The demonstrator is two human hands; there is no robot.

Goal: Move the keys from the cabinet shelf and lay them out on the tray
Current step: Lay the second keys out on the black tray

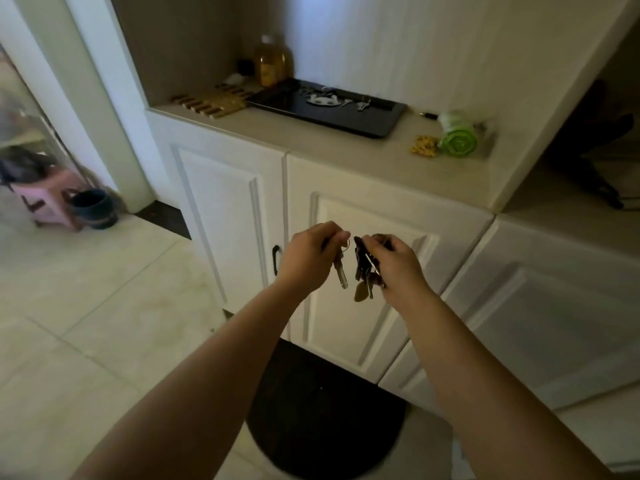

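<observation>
Both bare forearms are reaching forward, converging at chest-front height. The left hand [308, 258] is curling its fingers [334, 233] in a pinch, knuckles up. The right hand [398, 268] is sitting just beside it, fingers [375, 242] clenching closed, wrist bending slightly inward, hands nearly touching.

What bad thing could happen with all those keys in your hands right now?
The left hand pinches a single key only at its top, above the floor, so it could slip and fall. The bunch of keys in the right hand dangles loosely and might tangle. The tray already holds keys, so placing more could knock those.
</observation>
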